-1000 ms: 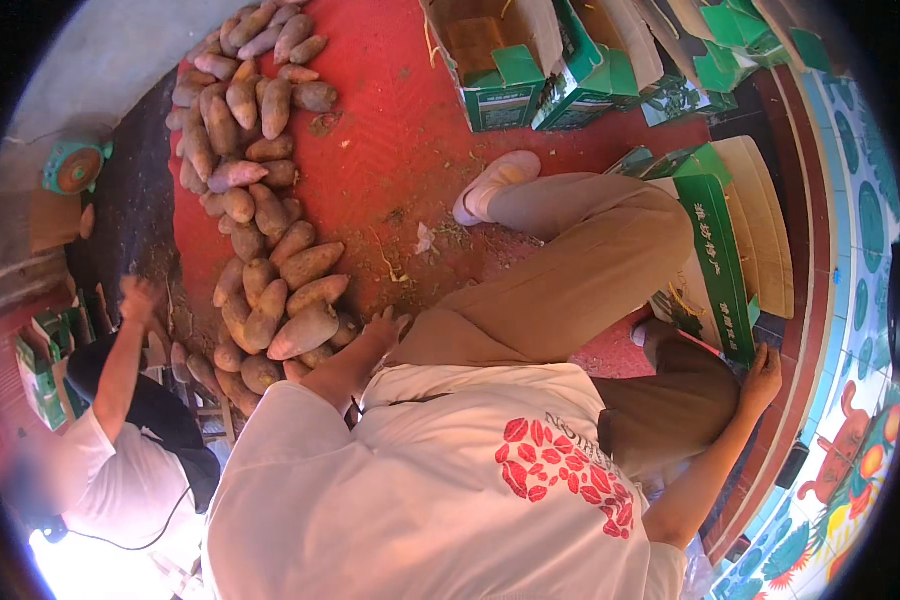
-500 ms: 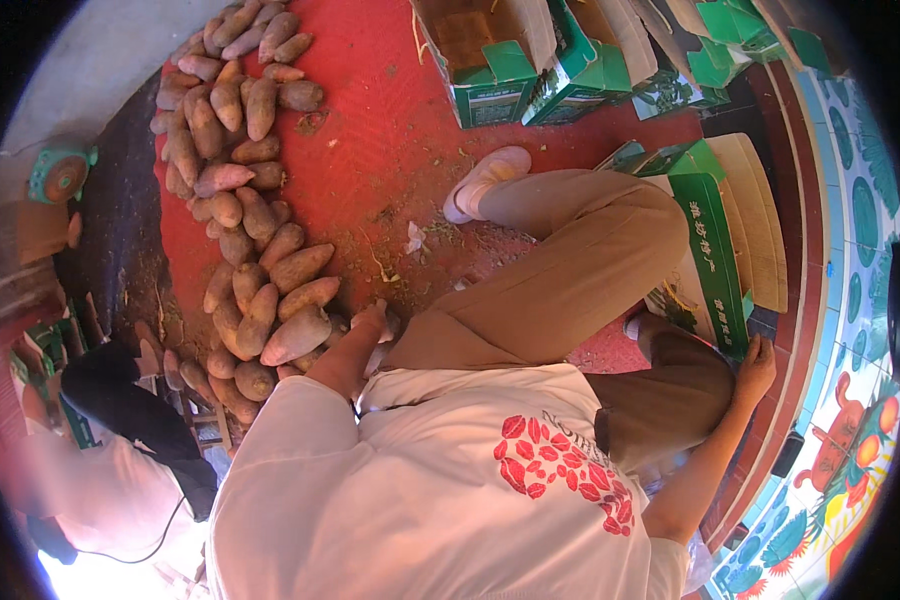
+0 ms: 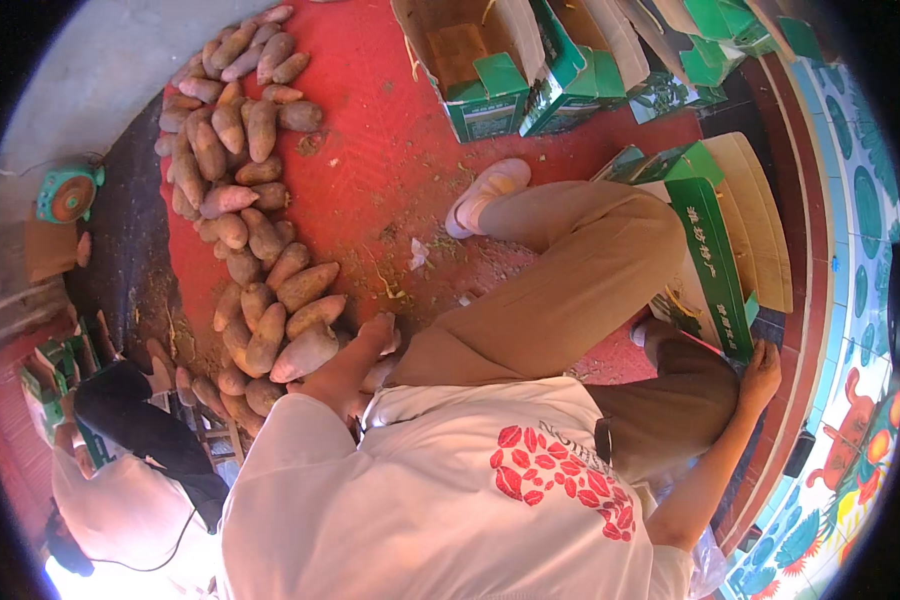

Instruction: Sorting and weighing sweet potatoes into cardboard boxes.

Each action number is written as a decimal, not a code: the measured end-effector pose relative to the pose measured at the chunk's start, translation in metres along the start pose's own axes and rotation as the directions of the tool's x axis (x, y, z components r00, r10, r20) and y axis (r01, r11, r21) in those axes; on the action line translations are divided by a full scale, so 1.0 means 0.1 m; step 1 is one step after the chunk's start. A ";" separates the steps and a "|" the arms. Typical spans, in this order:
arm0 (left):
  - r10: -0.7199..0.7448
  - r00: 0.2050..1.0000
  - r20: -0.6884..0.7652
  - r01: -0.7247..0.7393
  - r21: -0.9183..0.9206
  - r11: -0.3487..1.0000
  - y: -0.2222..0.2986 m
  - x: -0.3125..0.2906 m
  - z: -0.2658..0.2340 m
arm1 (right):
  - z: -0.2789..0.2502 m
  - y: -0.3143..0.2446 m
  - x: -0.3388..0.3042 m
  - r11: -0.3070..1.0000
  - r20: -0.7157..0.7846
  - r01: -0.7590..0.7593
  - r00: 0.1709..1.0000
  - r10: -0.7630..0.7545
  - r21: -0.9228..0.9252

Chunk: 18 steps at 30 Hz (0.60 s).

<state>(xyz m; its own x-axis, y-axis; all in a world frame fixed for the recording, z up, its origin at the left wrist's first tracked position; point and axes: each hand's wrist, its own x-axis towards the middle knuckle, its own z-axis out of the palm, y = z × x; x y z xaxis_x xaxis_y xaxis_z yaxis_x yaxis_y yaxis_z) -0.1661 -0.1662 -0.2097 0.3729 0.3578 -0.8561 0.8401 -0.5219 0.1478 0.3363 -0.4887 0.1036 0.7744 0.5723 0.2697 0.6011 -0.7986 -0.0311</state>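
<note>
My left hand (image 3: 375,335) is low beside my bent knee, at the near right end of a long heap of sweet potatoes (image 3: 305,352). Its fingers point away from me and are mostly hidden, so whether it grips anything does not show. My right hand (image 3: 761,372) has its fingers bent at the near corner of a green and white cardboard box (image 3: 710,265), closed on that edge. The box stands with its flaps up, to the right of my leg, and part of it is behind my thigh. Reddish-brown sweet potatoes lie piled in a curving band.
Several green cardboard boxes (image 3: 480,100) stand with open tops at the far right. A red mat (image 3: 370,150) with scattered soil covers the ground. At the left are a small turquoise fan-like device (image 3: 70,195) and another person (image 3: 135,500) in white. A patterned tiled wall (image 3: 860,300) curves along the right.
My view has shifted slightly, so the person at the left shows more. My left hand has moved slightly nearer to me along the heap's edge. My right hand stays at the box corner.
</note>
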 end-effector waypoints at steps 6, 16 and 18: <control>0.184 0.974 -0.131 -0.198 -0.111 0.974 -0.45 -0.11 -0.06 | 0.03 0.03 0.04 1.000 -0.015 0.015 1.000 -0.015 0.021; 0.038 0.803 -0.595 -0.221 -0.238 0.946 -0.61 -0.17 -0.83 | 0.03 -0.05 0.06 0.998 -0.061 0.018 0.998 -0.014 0.067; 0.072 0.799 -0.597 -0.246 -0.215 0.945 -0.51 -0.14 -1.02 | 0.01 -0.08 0.05 0.998 -0.049 -0.008 0.999 0.011 0.068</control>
<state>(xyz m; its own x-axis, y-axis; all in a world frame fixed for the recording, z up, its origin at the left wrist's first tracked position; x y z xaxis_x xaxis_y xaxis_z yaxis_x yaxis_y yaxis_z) -0.1736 -0.0654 -0.1549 0.5938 0.7106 -0.3775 0.7868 -0.4147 0.4571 0.3361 -0.4794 0.1040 0.7704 0.5539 0.3158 0.6072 -0.7884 -0.0983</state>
